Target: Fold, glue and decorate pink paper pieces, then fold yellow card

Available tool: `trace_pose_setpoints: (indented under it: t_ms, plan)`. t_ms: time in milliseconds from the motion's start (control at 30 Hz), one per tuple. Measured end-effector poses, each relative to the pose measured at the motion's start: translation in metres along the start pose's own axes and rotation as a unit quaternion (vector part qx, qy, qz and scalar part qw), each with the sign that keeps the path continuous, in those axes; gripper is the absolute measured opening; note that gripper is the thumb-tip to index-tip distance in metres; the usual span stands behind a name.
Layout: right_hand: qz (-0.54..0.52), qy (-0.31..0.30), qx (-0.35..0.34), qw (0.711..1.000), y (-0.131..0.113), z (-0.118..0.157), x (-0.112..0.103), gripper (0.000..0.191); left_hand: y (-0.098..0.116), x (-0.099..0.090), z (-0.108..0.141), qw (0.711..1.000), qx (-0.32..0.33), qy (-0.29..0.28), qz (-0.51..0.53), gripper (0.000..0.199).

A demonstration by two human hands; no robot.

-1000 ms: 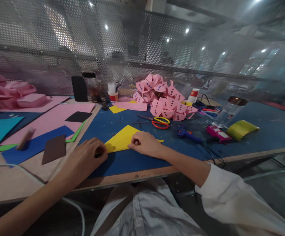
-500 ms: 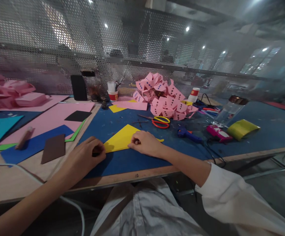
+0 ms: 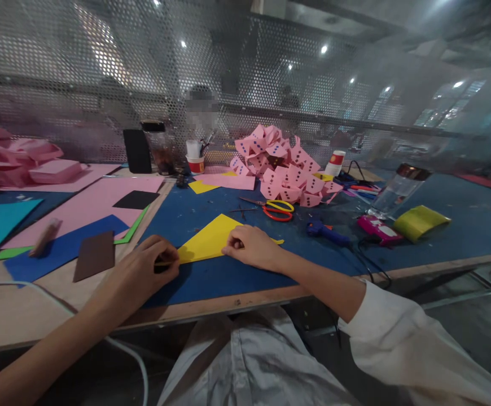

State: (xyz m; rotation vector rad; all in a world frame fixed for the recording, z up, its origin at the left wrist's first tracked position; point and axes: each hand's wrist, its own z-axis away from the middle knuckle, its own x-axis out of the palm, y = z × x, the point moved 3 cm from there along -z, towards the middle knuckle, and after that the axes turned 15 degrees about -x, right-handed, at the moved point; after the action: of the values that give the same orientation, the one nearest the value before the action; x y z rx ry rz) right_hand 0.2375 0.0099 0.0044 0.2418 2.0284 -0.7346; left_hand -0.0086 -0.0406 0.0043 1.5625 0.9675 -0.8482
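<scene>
A bright yellow sheet (image 3: 207, 241), apparently folded to a triangle, lies on the blue work surface (image 3: 211, 282) in front of me. My left hand (image 3: 157, 260) pinches its left corner, thumb and fingers curled together. On the right part of its lower edge, my right hand (image 3: 251, 247) presses with closed fingers. A thin yellow tip pokes out beyond my right wrist. Just past the sheet lie scissors (image 3: 277, 210) with one red and one yellow handle.
Pink dotted paper shapes (image 3: 288, 163) pile up at the back. Right of my hands are a blue glue gun (image 3: 328, 232), a pink box (image 3: 378, 230), a yellow roll (image 3: 422, 222) and a tilted bottle (image 3: 402, 189). Coloured sheets (image 3: 95, 256) and a white cable (image 3: 46, 294) lie left.
My left hand has shifted slightly left along the yellow sheet's edge, still pinching. The right hand stays in nearly the same place on the sheet.
</scene>
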Motion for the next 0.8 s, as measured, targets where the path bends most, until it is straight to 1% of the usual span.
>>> trace_pose_setpoints:
  t_ms: [100, 200, 400, 667, 800]
  plan:
    - [0.000, 0.003, -0.003, 1.000, 0.001, 0.000, 0.001, 0.017, -0.002, 0.000, 0.001, 1.000, 0.020, 0.010, -0.010, 0.016]
    - [0.001, 0.003, -0.006, 1.000, 0.001, 0.001, 0.001, 0.016, 0.002, -0.001, 0.002, 0.999, 0.033, 0.019, -0.019, 0.012]
    - [-0.002, 0.001, -0.003, 1.000, 0.001, 0.001, 0.002, 0.016, 0.009, -0.002, 0.001, 0.999, 0.029, 0.016, -0.028, 0.010]
    - [0.001, -0.006, 0.006, 1.000, -0.001, 0.000, 0.000, 0.015, 0.002, 0.001, 0.000, 1.000, 0.016, 0.016, -0.009, 0.008]
    - [0.001, -0.004, 0.001, 1.000, -0.001, 0.001, 0.000, 0.016, 0.003, 0.001, 0.000, 1.000, 0.010, 0.019, -0.005, 0.008]
